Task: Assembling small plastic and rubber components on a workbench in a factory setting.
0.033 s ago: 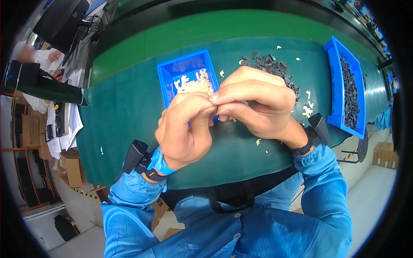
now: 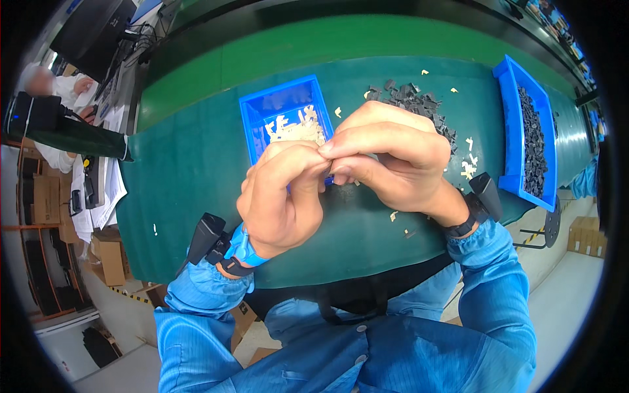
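Note:
My left hand (image 2: pixel 283 196) and my right hand (image 2: pixel 396 157) meet fingertip to fingertip over the green mat (image 2: pixel 183 190). Both are closed in a pinch, and whatever lies between the fingertips is hidden by them. Just beyond my left hand stands a blue bin (image 2: pixel 278 105) with small cream plastic pieces (image 2: pixel 295 128) heaped in it. Past my right hand lies a loose pile of small black plastic pieces (image 2: pixel 416 100). A few cream pieces (image 2: pixel 469 167) are scattered on the mat beside my right wrist.
At the right a long blue tray (image 2: pixel 508 131) holds many small black parts (image 2: pixel 532 144). Papers (image 2: pixel 108 200) lie on a side bench at the left, below a dark monitor (image 2: pixel 92 33). Another person (image 2: pixel 65 88) sits at the far left. Cardboard boxes (image 2: pixel 108 259) stand on the floor.

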Motion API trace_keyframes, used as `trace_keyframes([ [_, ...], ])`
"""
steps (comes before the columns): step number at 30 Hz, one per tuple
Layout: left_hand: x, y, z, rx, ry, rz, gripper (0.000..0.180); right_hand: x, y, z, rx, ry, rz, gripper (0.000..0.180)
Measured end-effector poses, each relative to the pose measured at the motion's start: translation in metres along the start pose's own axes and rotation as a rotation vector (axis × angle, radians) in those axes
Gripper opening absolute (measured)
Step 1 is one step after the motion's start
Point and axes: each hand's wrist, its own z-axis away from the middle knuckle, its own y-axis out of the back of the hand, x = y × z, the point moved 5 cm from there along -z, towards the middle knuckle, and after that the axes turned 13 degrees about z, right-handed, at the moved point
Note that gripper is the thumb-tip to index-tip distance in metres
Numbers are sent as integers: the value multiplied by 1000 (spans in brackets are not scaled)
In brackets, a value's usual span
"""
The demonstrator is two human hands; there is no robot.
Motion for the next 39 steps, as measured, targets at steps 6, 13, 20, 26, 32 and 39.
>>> trace_keyframes([
  [6,4,-1,-3,2,-18,-39,21,-4,1,-1,6,32,100,28],
  [13,2,1,-2,-6,-8,-35,21,-2,2,-1,0,37,90,28],
  [20,0,0,-1,-2,16,-12,17,0,2,2,-37,-46,39,25],
  [26,3,0,-2,-26,8,-38,19,-3,3,-1,-7,21,96,23],
  [32,4,0,-3,-3,-7,-28,21,-5,3,-1,24,52,136,23],
  [39,7,-1,-5,-141,-28,-107,21,-5,4,0,32,16,134,23],
])
